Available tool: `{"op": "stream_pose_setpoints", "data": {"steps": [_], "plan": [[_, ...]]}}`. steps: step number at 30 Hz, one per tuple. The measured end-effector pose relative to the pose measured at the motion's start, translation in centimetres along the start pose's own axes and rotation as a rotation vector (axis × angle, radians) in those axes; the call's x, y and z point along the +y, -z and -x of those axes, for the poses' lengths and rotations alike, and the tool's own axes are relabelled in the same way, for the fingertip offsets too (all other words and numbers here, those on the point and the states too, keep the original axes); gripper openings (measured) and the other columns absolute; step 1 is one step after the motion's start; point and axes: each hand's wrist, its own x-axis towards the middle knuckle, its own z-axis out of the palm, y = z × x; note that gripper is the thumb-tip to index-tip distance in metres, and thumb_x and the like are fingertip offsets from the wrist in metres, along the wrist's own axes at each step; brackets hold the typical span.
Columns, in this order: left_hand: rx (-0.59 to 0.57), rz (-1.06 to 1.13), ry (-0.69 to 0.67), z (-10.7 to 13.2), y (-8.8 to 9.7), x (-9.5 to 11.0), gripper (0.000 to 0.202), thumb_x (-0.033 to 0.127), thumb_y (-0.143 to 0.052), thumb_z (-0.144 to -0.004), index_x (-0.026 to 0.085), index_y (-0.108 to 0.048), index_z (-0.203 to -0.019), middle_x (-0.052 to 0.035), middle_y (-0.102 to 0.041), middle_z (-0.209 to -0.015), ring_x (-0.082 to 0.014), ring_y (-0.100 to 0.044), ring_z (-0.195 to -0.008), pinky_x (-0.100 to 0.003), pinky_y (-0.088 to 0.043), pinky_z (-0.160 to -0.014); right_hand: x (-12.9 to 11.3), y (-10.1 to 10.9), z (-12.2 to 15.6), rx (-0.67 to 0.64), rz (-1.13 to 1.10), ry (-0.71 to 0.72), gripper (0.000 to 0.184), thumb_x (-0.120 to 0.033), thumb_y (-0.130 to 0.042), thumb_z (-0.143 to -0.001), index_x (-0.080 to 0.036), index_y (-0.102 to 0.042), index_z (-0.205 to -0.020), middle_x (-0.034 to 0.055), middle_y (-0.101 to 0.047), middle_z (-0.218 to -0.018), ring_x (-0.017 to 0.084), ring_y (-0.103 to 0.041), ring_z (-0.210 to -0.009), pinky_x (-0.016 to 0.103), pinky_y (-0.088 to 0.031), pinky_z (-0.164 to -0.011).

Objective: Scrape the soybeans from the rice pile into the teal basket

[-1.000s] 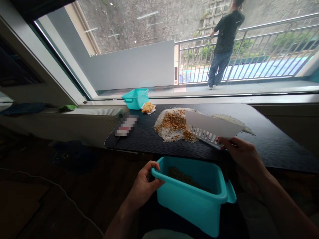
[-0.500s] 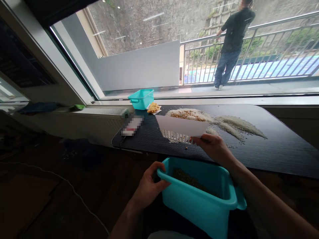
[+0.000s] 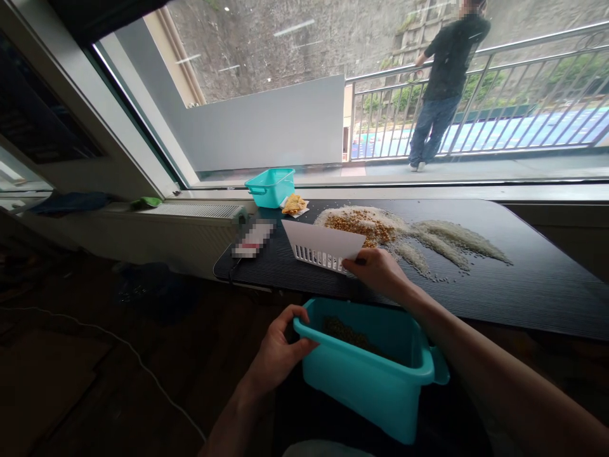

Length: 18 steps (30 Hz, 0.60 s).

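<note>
My left hand (image 3: 280,348) grips the left handle of a teal plastic bin (image 3: 371,381) held below the table's front edge; dark beans lie inside it. My right hand (image 3: 378,271) pinches the corner of a white slotted plastic scoop (image 3: 321,246) that rests tilted near the front of the black table (image 3: 523,279). Just behind the scoop lies a pile of yellow beans (image 3: 356,225) mixed with white rice (image 3: 442,238), the rice spreading off to the right.
A second teal bin (image 3: 270,186) and a yellow snack on paper (image 3: 294,204) sit at the table's far left. A blurred flat item (image 3: 252,240) lies near the left edge. Outside the window, a person (image 3: 445,82) stands at a railing.
My right hand has dragged the scoop leftward across the pile to its left front side, uncovering the beans and rice. The left hand still holds the bin.
</note>
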Motion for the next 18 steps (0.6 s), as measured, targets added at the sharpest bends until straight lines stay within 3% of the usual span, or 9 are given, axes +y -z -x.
{"op": "stream_pose_setpoints", "data": {"steps": [10,18], "plan": [[-0.031,-0.009,-0.036,-0.2,-0.3,0.0,0.035,0.041,-0.088,-0.077,0.022,-0.062,-0.090,0.0054,-0.049,-0.078,-0.0140,-0.044,-0.071,-0.023,-0.040,-0.064,1.6,0.3,-3.6,0.066,0.003,-0.069,0.027,-0.037,-0.068,-0.082,-0.022,-0.075,-0.062,0.0018,-0.063,-0.053,0.020,-0.067,-0.058,0.028,-0.039,-0.055],[-0.045,0.000,-0.041,-0.2,-0.4,-0.2,0.034,0.040,-0.089,-0.079,0.022,-0.063,-0.091,0.0051,-0.049,-0.080,-0.0144,-0.045,-0.074,-0.023,-0.040,-0.066,2.9,0.7,-4.9,0.070,-0.098,-0.078,0.024,-0.036,-0.069,-0.077,-0.019,-0.076,-0.061,0.0016,-0.066,-0.054,0.018,-0.065,-0.057,0.027,-0.041,-0.052]]}}
